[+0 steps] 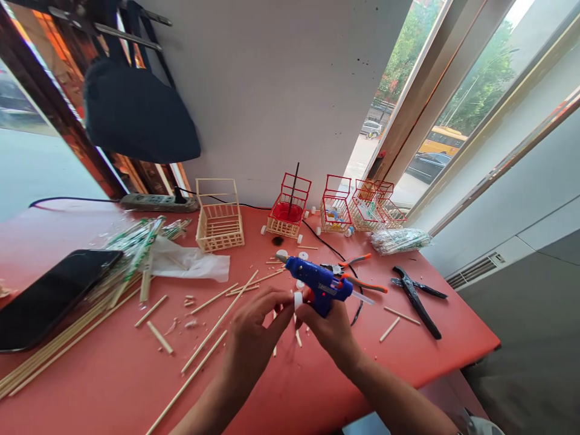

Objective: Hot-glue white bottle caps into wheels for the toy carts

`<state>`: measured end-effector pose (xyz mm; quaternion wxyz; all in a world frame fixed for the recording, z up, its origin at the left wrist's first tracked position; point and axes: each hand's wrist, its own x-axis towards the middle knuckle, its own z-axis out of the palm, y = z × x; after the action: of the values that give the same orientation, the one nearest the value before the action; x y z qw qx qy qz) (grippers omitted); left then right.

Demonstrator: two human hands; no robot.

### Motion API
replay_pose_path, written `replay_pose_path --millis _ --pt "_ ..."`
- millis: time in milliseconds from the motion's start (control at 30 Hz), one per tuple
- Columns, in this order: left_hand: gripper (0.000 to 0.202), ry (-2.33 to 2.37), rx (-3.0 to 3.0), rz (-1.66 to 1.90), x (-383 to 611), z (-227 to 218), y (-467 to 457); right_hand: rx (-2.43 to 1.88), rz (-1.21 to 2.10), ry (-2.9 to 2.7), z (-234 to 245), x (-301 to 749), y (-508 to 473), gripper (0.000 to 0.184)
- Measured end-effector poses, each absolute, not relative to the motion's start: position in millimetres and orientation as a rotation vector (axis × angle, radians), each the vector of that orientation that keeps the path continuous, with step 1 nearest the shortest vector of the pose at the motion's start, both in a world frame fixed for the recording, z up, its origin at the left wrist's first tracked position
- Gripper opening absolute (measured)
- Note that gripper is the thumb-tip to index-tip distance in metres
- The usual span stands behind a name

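My left hand [263, 314] pinches a small white bottle cap [298, 300] between thumb and fingertips. My right hand [330, 329] is wrapped round the handle of a blue glue gun [319, 281], whose nozzle points to the upper left. A clear glue stick [362, 297] pokes out of its back end. The right thumb and fingertips also come up against the cap's side; whether they grip it I cannot tell. Just behind the gun lie more white caps [303, 257]. Short bits of wooden stick [298, 338] lie below the hands.
Small stick-built carts stand along the wall: a plain one [220, 223], a red-trimmed one [289, 208] and several more at right. Orange-handled pliers [362, 281] and black cutters [417, 302] lie to the right. A phone [54, 296], stick bundles [131, 254] and a power strip [158, 202] are at left.
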<state>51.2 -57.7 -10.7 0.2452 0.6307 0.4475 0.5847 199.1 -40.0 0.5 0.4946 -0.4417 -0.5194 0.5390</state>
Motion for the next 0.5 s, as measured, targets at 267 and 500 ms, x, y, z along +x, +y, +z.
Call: replay_pose_path --millis 267,500 --pt "0.017 1.174 1.811 1.504 43.1 -15.2 -54.0 -1.08 1.344 -1.284 -1.4 200.5 -37.1 0.021" --pt "0.022 1.197 1.814 1.526 46.6 -10.9 -56.5 -1.087 1.29 -1.294 -2.7 198.9 -41.2 0.019"
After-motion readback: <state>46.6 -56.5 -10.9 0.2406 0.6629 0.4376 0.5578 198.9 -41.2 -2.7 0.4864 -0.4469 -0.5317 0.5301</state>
